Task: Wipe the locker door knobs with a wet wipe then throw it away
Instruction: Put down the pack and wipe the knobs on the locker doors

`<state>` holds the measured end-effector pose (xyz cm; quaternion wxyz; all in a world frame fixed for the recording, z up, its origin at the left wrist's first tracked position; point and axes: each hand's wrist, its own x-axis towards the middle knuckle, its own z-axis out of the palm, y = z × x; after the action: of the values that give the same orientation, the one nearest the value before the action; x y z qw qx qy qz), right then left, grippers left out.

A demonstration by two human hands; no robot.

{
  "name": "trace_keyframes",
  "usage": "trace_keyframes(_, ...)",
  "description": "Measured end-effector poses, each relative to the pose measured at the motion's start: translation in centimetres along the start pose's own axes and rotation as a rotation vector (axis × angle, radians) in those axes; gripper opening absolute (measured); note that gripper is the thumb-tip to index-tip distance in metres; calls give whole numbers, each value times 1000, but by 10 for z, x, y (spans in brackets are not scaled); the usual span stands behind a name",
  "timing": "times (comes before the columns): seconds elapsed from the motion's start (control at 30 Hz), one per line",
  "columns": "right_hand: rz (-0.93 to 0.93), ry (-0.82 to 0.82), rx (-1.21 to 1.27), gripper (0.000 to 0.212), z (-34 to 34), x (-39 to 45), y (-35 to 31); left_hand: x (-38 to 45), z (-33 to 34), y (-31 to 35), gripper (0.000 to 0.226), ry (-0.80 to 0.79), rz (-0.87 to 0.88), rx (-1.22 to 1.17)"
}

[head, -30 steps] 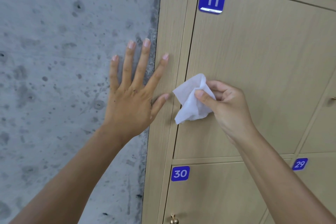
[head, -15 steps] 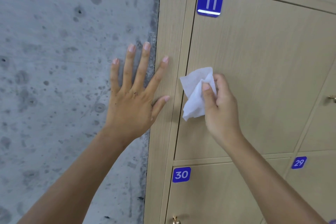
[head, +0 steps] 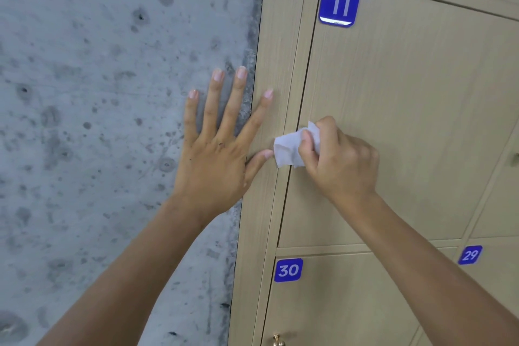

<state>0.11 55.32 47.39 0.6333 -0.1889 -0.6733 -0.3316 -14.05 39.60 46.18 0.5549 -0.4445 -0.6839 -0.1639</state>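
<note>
My right hand [head: 341, 161] grips a crumpled white wet wipe [head: 289, 149] and holds it against the left edge of the light wooden locker door marked 11 [head: 407, 121]. The knob of that door is hidden under the wipe and fingers. My left hand [head: 216, 149] lies flat with spread fingers across the concrete wall and the locker's side frame, its thumb tip touching the wipe. A brass knob [head: 278, 340] shows at the bottom edge on the door marked 30 [head: 337, 303].
A rough grey concrete wall [head: 98, 121] fills the left half. Blue number plates 11 [head: 339, 1], 30 [head: 288, 270] and 29 [head: 469, 255] mark the doors. Another brass knob [head: 516, 157] peeks in at the right edge.
My right hand has moved the wipe left and slightly down onto the door's left edge and bunched it tighter. My left hand has stayed flat in place.
</note>
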Motion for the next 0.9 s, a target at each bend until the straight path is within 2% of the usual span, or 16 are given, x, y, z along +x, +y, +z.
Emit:
trace_keyframes(0.1,103,-42,-6,20,3,8,-8,-2,0,-1,75,1,17,8)
trace_keyframes(0.2,278,-41,82,24,2,10,-18,-2,-1,-1,75,7,17,8)
trace_keyframes(0.27,327,-37,74,26,1,8,-23,-1,-1,0,75,3,13,5)
trace_keyframes(0.37,216,-47,2,26,3,0,-21,-1,0,0,75,-7,12,1)
trace_keyframes(0.53,-95,13,-79,20,3,1,3,-1,0,0,75,0,12,-5)
trace_keyframes(0.63,-149,15,-89,28,1,9,7,-1,0,0,75,1,5,-5)
trace_keyframes(0.73,-61,-44,-68,29,0,12,-1,-1,1,0,75,1,5,2)
trace_keyframes(0.9,224,-145,182,29,-1,11,-13,-1,1,-1,75,-2,11,8)
